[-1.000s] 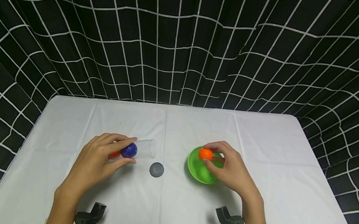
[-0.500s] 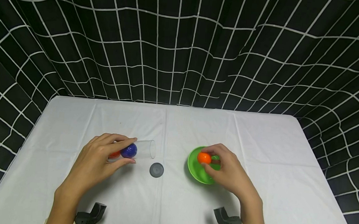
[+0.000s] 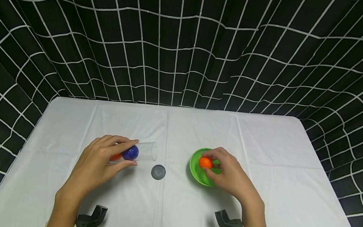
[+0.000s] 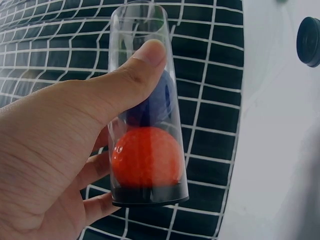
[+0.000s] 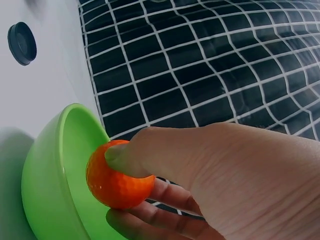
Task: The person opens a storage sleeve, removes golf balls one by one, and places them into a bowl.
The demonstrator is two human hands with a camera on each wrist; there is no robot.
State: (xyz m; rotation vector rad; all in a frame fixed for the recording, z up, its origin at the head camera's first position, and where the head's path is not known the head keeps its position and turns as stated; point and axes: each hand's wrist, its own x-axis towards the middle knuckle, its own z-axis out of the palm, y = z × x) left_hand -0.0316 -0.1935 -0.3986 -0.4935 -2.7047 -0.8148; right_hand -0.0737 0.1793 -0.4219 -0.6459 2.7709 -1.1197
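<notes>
My left hand [image 3: 99, 158] grips a clear plastic tube [image 4: 139, 22] that lies on its side, its mouth pointing right in the head view. Inside it, a red-orange golf ball [image 4: 147, 159] sits against the black end and a blue ball [image 3: 130, 152] comes after it. On the other side, my right hand [image 3: 228, 171] pinches an orange golf ball [image 5: 116, 181] between thumb and fingers. That ball is over the green bowl [image 5: 45, 170], inside its rim as seen from above. The right hand hides part of the bowl's right side.
A dark grey round cap [image 3: 158, 172] lies on the white tablecloth [image 3: 175, 204] between the tube and the bowl. Behind the table hangs a black curtain with white netting [image 3: 185, 57]. Each wrist wears a dark camera mount [image 3: 229, 222].
My right hand has moved slightly left and toward the front with the orange golf ball, over the bowl. The left hand and the tube have stayed almost still.
</notes>
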